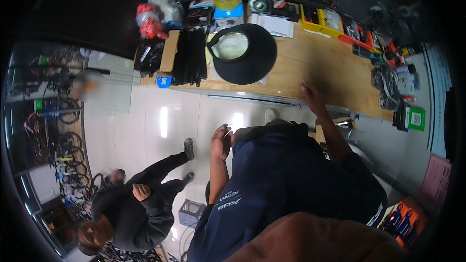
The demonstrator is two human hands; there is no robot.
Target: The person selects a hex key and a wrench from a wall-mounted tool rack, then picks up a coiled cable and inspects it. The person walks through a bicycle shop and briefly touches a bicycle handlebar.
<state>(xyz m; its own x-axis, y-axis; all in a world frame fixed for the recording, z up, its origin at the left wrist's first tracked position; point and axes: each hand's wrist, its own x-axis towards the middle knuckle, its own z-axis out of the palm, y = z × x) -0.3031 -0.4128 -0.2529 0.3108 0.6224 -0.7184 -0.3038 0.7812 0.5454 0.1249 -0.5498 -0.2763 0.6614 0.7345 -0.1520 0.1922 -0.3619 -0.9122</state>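
A: Hands?
B: R hand (pixel 313 98) at front edge of bench (pixel 335 65), fingertips close tog.; can't tell if they pinch anything. L hand (pixel 222 143) off bench, fingers loosely curled, looks empty.
A: Black visor (pixel 262 60)?
B: On bench, left of R hand, well apart.
A: Tips?
B: Steady R wrist, light touch, L hand up asap.

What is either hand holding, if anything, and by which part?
The left hand, loosely curled, shows nothing held. The right hand, at the wooden bench, has a tiny pale spot at its fingers; whether that is something held cannot be told.
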